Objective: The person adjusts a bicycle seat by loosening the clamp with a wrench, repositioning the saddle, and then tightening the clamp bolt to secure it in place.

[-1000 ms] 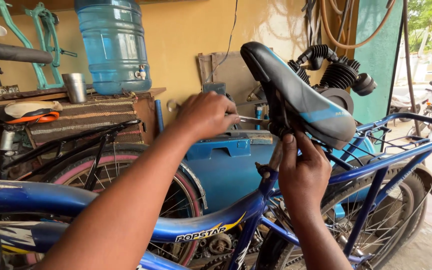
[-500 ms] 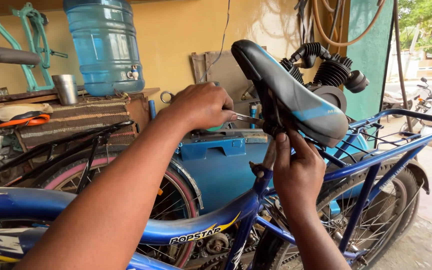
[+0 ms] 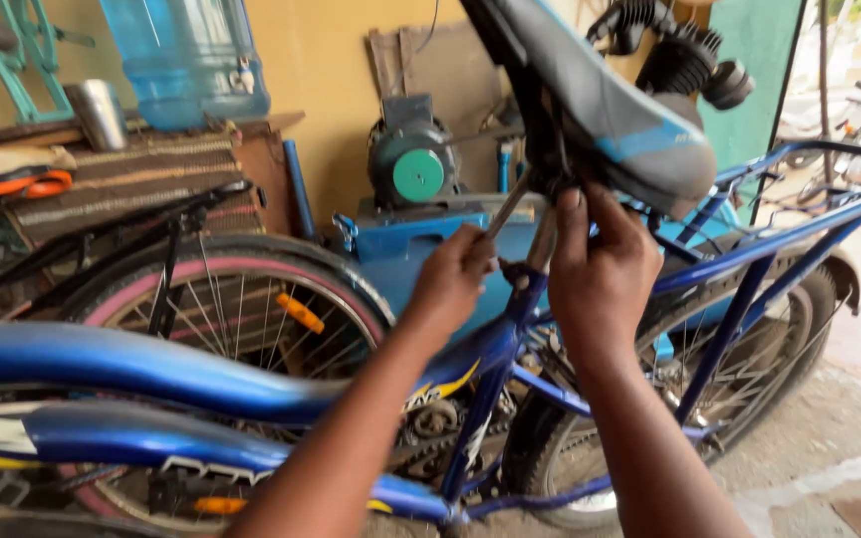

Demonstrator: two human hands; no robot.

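hands under the tilted saddle

while the blue bicycle frame (image 3: 151,374) stands before a yellow wall, the left hand (image 3: 455,279) has its grip clenched on a slim metal tool (image 3: 508,207) angled up to the clamp beneath the black-and-blue saddle (image 3: 600,110). the right hand (image 3: 600,269) pinches that clamp just above the seat post (image 3: 540,244), fingers closed on it. a blue water jug (image 3: 186,55) sits on the bench (image 3: 131,169) behind.

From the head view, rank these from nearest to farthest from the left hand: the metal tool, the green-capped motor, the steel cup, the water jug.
Measured from the left hand:
1. Metal tool: held in that hand, angled up toward the saddle clamp.
2. Green-capped motor: just above and behind, on the blue box.
3. Water jug: up left, on the shelf.
4. Steel cup: farther left along the same shelf.
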